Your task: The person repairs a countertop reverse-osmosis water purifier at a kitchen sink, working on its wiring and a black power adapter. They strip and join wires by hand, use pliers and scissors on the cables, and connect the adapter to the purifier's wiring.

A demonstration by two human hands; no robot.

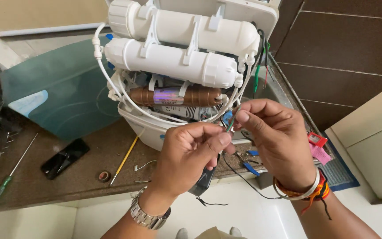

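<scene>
An opened water purifier (164,128) stands on the brown counter, with two white filter cylinders (169,62), a copper-coloured cartridge (173,95) and white tubes showing. In front of it my left hand (189,155) and my right hand (275,141) meet. Both pinch the ends of thin wires (231,121), a green one among them, between thumb and forefinger. A black wire (244,179) hangs down from my hands over the counter edge. A small black part (204,181) dangles under my left hand.
On the counter (67,186) lie a green-handled screwdriver (5,181), a black phone (65,158), a small tape roll (105,176), a yellow-handled tool (124,159) and blue-handled pliers (249,167). A translucent green cover (58,97) leans at the left. Dark tiled wall at the right.
</scene>
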